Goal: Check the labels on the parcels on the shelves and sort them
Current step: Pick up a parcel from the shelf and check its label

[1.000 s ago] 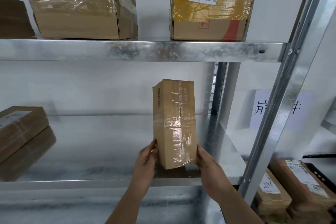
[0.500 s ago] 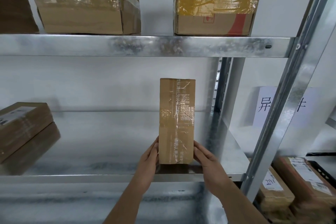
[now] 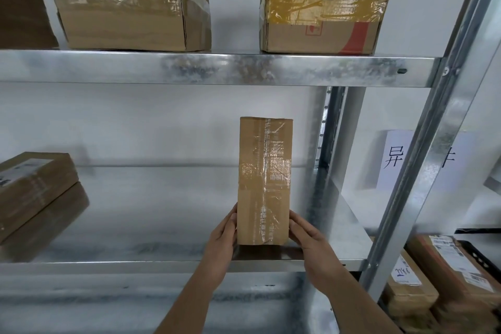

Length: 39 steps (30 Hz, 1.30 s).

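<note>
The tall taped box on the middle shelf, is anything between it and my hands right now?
Nothing visible. The left hand lies against the left side of the tall box and the right hand against its right side, both low down. The box stands upright near the front edge of the middle shelf.

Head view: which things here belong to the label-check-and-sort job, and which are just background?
Job:
tall taped parcel, upright on the middle shelf, between left hand and right hand
parcel labelled 5917
plain taped box
two stacked parcels

Background:
shelf upright
paper sign
</note>
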Each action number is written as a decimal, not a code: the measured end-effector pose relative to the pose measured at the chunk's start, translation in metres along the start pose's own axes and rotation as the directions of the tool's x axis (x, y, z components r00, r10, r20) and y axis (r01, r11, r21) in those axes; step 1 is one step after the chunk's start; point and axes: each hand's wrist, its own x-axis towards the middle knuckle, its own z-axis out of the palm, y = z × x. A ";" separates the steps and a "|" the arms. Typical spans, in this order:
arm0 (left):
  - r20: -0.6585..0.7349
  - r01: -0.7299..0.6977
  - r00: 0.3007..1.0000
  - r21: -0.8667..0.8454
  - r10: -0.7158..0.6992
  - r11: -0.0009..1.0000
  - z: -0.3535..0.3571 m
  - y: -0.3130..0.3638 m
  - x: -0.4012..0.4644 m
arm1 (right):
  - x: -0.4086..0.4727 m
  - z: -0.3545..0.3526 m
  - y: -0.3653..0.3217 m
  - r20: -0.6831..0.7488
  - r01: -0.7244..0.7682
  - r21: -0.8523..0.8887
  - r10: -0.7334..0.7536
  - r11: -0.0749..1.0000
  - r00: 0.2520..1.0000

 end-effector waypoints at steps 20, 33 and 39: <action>0.089 0.137 0.987 0.001 -0.136 0.991 -0.016 0.108 0.002 | 0.007 0.009 -0.083 0.027 -0.060 -0.213 0.067 0.975 0.997; 0.180 0.008 0.984 -0.044 0.000 0.999 -0.007 0.118 -0.018 | 0.000 0.012 -0.096 0.048 0.018 -0.020 -0.017 1.000 0.999; 0.186 0.040 0.982 -0.044 -0.031 0.998 -0.002 0.101 -0.023 | -0.003 0.010 -0.077 0.053 -0.014 -0.013 0.014 1.000 0.999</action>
